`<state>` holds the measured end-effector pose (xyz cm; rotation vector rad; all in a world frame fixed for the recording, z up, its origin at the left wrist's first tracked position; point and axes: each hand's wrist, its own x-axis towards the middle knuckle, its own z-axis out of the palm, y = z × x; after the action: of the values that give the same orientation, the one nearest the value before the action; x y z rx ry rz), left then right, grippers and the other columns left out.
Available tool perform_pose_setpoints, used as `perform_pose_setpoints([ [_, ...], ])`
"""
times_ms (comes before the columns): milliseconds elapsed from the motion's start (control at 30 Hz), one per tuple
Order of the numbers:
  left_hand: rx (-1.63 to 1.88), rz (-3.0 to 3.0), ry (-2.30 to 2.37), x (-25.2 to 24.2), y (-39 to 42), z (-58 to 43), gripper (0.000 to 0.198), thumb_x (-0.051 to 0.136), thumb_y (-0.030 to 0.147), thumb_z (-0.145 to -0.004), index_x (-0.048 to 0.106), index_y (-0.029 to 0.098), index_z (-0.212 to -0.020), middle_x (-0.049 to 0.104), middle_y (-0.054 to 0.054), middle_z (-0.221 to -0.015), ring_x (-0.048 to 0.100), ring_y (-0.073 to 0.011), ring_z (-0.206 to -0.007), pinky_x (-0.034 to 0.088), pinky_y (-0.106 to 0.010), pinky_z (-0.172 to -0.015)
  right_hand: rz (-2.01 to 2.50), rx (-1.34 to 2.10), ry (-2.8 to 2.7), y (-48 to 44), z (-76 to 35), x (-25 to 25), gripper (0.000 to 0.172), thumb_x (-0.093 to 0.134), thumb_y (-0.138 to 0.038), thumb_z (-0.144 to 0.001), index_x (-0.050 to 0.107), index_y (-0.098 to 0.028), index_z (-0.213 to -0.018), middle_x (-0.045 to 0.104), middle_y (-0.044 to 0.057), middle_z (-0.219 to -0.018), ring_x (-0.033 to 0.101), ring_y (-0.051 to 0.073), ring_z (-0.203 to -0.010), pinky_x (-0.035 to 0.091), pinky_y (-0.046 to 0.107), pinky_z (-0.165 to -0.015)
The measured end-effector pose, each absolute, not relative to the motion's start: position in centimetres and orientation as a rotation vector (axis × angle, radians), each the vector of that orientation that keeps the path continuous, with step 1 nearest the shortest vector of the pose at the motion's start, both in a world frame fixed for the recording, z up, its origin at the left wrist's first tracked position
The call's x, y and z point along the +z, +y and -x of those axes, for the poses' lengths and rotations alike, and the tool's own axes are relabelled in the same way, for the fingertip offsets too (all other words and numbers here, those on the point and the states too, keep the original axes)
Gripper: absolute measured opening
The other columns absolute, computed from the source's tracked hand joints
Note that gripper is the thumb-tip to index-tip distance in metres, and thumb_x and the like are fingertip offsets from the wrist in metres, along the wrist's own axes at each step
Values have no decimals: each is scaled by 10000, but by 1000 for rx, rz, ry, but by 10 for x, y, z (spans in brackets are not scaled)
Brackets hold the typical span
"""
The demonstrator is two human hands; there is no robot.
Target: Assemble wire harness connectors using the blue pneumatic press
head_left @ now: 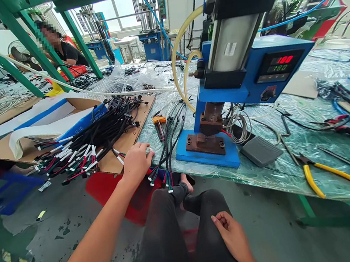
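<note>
My left hand (pixel 136 160) is at the table's front edge, between a pile of black cables (pixel 107 124) and a smaller cable bundle (pixel 171 127). Its fingers are curled together around something small and pale that I cannot make out. Over my thigh, my right hand (pixel 233 233) is closed, with nothing visible in it. The smaller bundle's coloured wires and white connectors hang over the edge. To its right stands a blue press (pixel 210 156) with a brown metal block at its base.
An orange-handled tool (pixel 159 119) lies by the small bundle. A grey pedal (pixel 261 150) and yellow-handled pliers (pixel 337 174) are right of the press. An open cardboard box (pixel 1 149) is at left. Behind green posts sits a person (pixel 71 54). A red stool (pixel 108 190) is below.
</note>
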<state>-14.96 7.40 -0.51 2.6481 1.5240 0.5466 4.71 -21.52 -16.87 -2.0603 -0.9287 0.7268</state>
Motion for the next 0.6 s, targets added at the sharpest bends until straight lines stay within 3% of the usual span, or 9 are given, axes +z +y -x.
perform_pose_setpoints([
  [367, 459, -2632, 1540, -8, 80, 145, 267, 493, 345, -934, 685, 167, -988, 693, -128, -1054, 638, -291, -1011, 484, -386, -846, 2050, 711, -945, -215, -47, -164, 423, 516, -617, -833, 552, -233, -660, 542, -12, -558, 506, 165, -516, 372, 260, -503],
  [600, 912, -2290, 1260, 38, 35, 164, 299, 472, 416, -960, 644, 202, -1080, 695, -58, -1029, 650, -193, -850, 527, -307, -738, 2069, 713, -941, -216, -47, -170, 365, 512, -547, -863, 537, -230, -683, 529, -21, -567, 497, 162, -535, 342, 258, -524],
])
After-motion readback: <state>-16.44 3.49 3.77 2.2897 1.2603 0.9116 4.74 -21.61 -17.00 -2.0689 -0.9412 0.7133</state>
